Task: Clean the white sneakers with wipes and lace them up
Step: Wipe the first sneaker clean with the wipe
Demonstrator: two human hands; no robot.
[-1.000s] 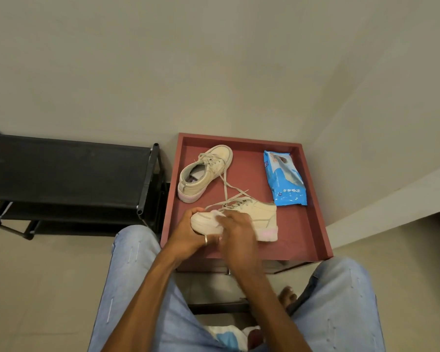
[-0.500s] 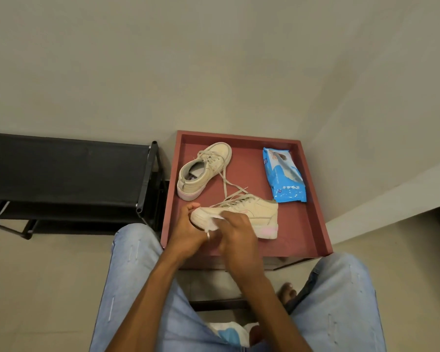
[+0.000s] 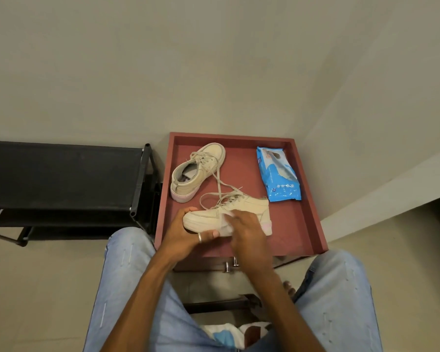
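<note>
Two off-white sneakers lie on a red-brown tray-top table [image 3: 308,224]. The near sneaker [image 3: 249,208] points left, its laces loose. My left hand [image 3: 186,233] grips its toe, thumb under the sole. My right hand [image 3: 247,232] presses a white wipe [image 3: 226,221] against the shoe's side; the hand covers most of the wipe. The far sneaker [image 3: 198,171] lies at the back left, toe away from me, its lace trailing toward the near shoe. A blue pack of wipes [image 3: 277,174] lies at the back right.
A black shoe rack [image 3: 61,176] stands to the left of the table. Walls close the back and right side. My knees in light jeans [image 3: 127,275] frame the table's front edge, above a metal drawer handle [image 3: 230,265].
My right hand has slid the wipe to the right along the near sneaker's side, baring the toe. My left hand keeps its grip on the toe.
</note>
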